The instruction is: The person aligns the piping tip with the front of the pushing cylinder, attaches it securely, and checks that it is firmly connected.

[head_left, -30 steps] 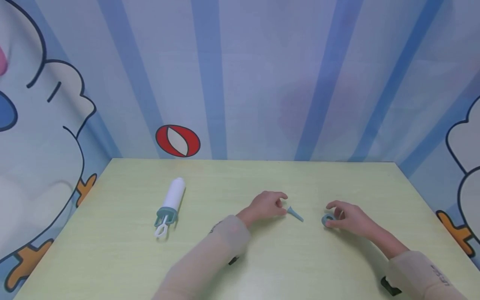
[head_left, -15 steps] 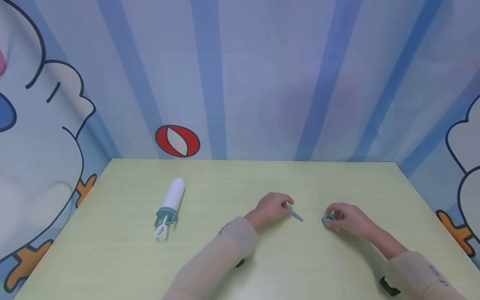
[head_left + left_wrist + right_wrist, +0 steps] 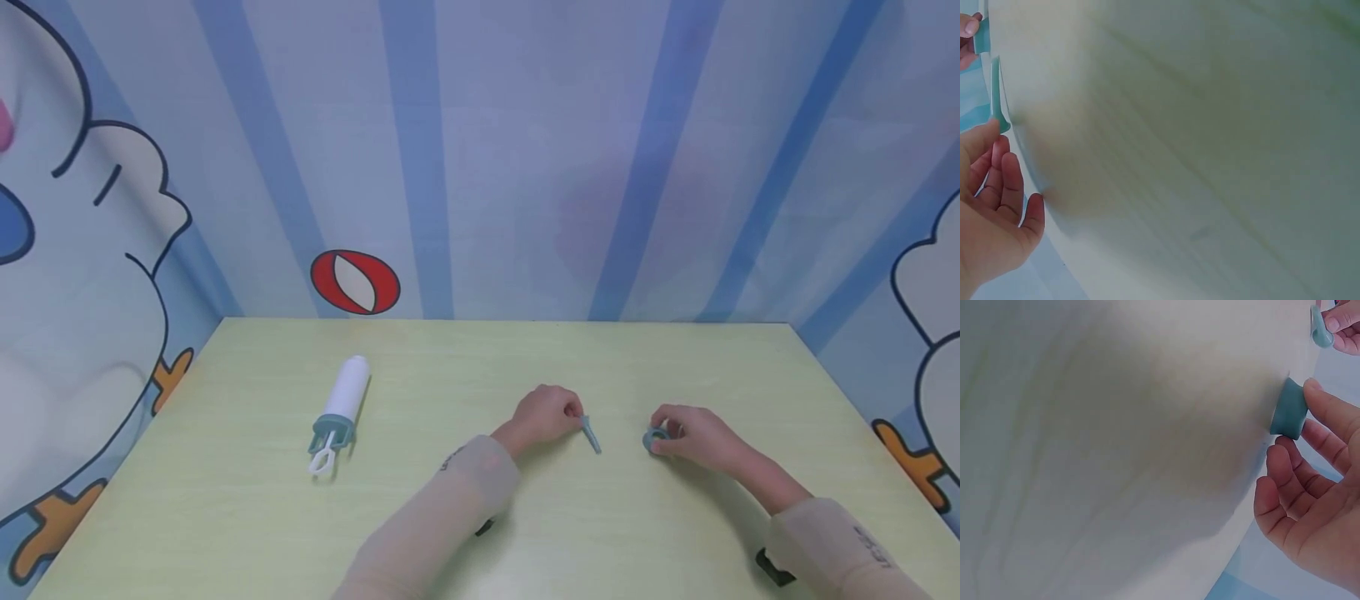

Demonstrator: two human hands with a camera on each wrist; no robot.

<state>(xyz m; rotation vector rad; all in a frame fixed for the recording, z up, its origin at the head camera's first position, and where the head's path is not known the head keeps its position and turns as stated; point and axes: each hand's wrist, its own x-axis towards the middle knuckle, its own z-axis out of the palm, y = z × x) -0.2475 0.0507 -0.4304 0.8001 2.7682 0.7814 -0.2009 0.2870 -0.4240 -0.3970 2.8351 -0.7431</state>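
A small teal, tapered, smooth nozzle [image 3: 591, 435] is pinched near its flared end by the left hand [image 3: 546, 414], thumb and fingers clamped on it; its narrow end points toward the person's side of the surface. Whether it touches the surface cannot be told.

Just to its right, apart from it, a short teal ring [image 3: 1289, 409], waisted in the middle, sits between the thumb and fingers of the right hand [image 3: 697, 435], which are clamped on its wall. The ring's opening shows from above; whether anything is inside cannot be told.

Well to the left of both hands, a white cylindrical tube [image 3: 348, 387] with a rounded far end lies on the pale yellow-green surface [image 3: 465, 358]. A teal collar [image 3: 333, 428] encircles its near end, and a white loop handle [image 3: 322, 460] sticks out of that collar. The tube's wall is opaque, hiding any contents.

Behind stands a blue striped backdrop [image 3: 517, 167].
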